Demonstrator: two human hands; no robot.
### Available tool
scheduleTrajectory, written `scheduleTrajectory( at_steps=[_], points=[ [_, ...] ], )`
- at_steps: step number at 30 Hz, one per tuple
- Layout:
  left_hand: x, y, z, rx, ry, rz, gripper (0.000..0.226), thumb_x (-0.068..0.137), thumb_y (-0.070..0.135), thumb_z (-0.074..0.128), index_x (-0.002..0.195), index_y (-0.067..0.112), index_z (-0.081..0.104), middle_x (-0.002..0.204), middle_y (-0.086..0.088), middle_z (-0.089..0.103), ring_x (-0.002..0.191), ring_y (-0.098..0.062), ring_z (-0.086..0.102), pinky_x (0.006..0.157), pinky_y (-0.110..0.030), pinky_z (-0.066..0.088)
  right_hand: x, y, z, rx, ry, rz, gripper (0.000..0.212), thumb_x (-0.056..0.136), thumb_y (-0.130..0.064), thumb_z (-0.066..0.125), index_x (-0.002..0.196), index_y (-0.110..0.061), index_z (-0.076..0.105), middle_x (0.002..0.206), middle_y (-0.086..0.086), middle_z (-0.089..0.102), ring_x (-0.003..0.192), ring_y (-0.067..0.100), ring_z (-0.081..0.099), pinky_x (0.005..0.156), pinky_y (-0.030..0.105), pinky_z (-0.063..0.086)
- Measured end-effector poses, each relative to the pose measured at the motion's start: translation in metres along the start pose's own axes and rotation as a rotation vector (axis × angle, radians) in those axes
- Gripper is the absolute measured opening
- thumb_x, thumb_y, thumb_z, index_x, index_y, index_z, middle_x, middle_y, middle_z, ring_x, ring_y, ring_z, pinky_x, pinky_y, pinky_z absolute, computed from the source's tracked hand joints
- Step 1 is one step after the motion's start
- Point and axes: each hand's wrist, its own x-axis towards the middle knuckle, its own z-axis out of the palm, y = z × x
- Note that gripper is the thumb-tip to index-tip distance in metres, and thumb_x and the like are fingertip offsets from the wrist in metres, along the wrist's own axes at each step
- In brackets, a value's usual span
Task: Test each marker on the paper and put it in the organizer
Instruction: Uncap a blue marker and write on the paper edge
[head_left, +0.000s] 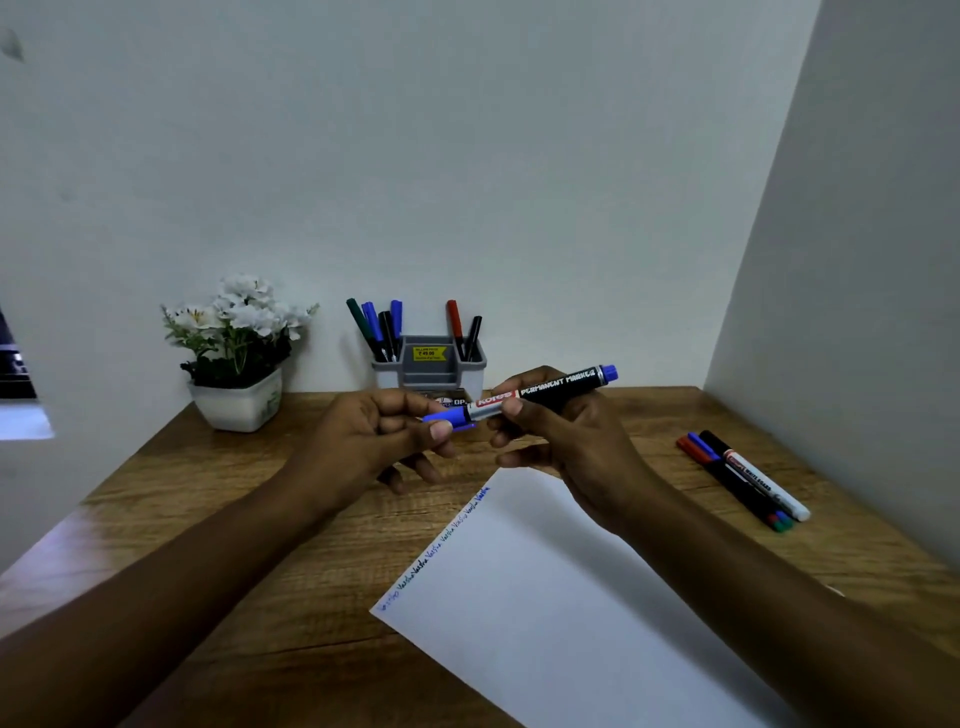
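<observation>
I hold a black permanent marker (558, 387) with a blue end above the desk, in front of the organizer. My right hand (561, 441) grips its barrel. My left hand (379, 436) pinches its blue cap (451, 417), which sits on the marker's left end. The white paper (561, 597) lies below my right forearm, with several short written test marks along its left edge. The grey organizer (431, 366) stands at the wall with several markers upright in its two side slots.
Three loose markers (748, 478) lie on the wooden desk (260, 499) to the right of the paper, near the side wall. A white pot of white flowers (236, 358) stands at the back left.
</observation>
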Motion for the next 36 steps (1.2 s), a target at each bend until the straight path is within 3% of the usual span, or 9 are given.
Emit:
scheduleTrajectory(
  at_steps=[5,13,23,26,32,36],
  points=[
    [0.000,0.001,0.003,-0.059,0.009,-0.024,0.027,0.069,0.023,0.066,0.091,0.009,0.065,0.071,-0.010,0.072,0.054,-0.015,0.066,0.042,-0.019,0.044,-0.002,-0.001,0.005,-0.003,-0.011,-0.032,0.015,0.078,-0.020,0.063,0.091,-0.012,0.065,0.074,0.003,0.069,0.068,0.014,0.065,0.058,0.027,0.054],
    [-0.005,0.004,0.011,-0.114,0.074,0.028,0.025,0.068,0.019,0.065,0.088,0.005,0.067,0.059,-0.008,0.068,0.048,-0.013,0.063,0.043,-0.018,0.047,-0.005,0.006,0.013,0.107,0.045,-0.033,0.015,0.080,-0.018,0.060,0.090,-0.009,0.066,0.070,0.002,0.068,0.063,0.010,0.063,0.058,0.024,0.055],
    [-0.009,-0.009,0.015,0.160,0.213,0.304,0.026,0.069,0.021,0.070,0.095,0.018,0.068,0.074,-0.006,0.073,0.061,-0.019,0.070,0.059,-0.025,0.058,-0.011,0.016,0.023,0.246,0.188,0.078,0.016,0.079,-0.024,0.064,0.085,-0.011,0.070,0.065,0.004,0.067,0.057,0.010,0.063,0.055,0.021,0.052],
    [-0.004,-0.010,0.009,0.098,0.142,0.186,0.030,0.068,0.020,0.070,0.096,0.010,0.068,0.075,-0.009,0.073,0.064,-0.022,0.071,0.062,-0.030,0.059,-0.009,0.016,0.019,0.210,0.161,0.144,0.013,0.080,-0.021,0.065,0.086,-0.009,0.068,0.065,0.004,0.066,0.056,0.011,0.063,0.054,0.022,0.052],
    [0.005,-0.003,-0.004,-0.106,0.108,-0.020,0.025,0.068,0.021,0.068,0.089,0.007,0.068,0.069,-0.007,0.070,0.058,-0.014,0.065,0.054,-0.021,0.054,0.001,-0.001,-0.006,0.177,0.084,0.204,0.037,0.071,-0.040,0.061,0.097,-0.015,0.066,0.082,0.004,0.071,0.068,0.012,0.065,0.061,0.030,0.054],
    [0.011,0.003,-0.013,-0.155,0.104,-0.079,0.023,0.067,0.020,0.068,0.088,0.009,0.070,0.066,-0.003,0.067,0.055,-0.009,0.062,0.052,-0.021,0.054,0.006,-0.019,-0.032,-0.056,-0.069,0.286,0.021,0.075,-0.031,0.065,0.090,-0.017,0.067,0.091,0.011,0.071,0.081,0.017,0.066,0.067,0.030,0.054]
  ],
)
